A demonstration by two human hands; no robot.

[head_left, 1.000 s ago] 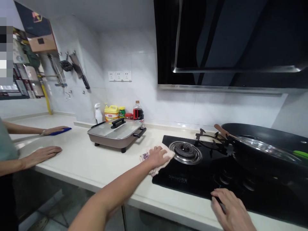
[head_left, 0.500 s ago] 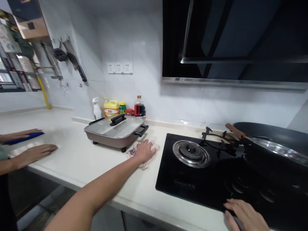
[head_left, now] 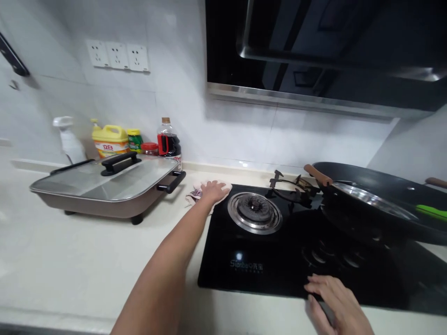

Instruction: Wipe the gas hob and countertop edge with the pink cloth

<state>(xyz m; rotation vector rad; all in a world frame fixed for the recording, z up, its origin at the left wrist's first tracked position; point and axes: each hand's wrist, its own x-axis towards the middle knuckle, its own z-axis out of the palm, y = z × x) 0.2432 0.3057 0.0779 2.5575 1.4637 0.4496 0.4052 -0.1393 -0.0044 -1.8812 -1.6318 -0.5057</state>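
My left hand (head_left: 213, 191) presses down on a crumpled pale cloth (head_left: 195, 194) with dark markings, its fingers bent over the fabric. The cloth lies on the counter against the back left corner of the black gas stove (head_left: 223, 260), partly hidden under the hand. Just right of it is the stove's bare round burner (head_left: 254, 211). At the stove's front edge rests my right hand (head_left: 337, 302), fingers loosely stretched and thumb apart, holding nothing.
An electric pan (head_left: 94, 207) with a glass lid stands left on the counter (head_left: 77, 265). Behind it are a spray bottle (head_left: 70, 139), a yellow jug (head_left: 110, 139) and a dark sauce bottle (head_left: 169, 144). A black pot support (head_left: 291, 195) and large wok (head_left: 380, 204) sit right, under the range hood (head_left: 314, 60).
The view has turned right and come closer to the stove. My left hand has slid the cloth back along the counter to the stove's corner. Another person's hands have left view.
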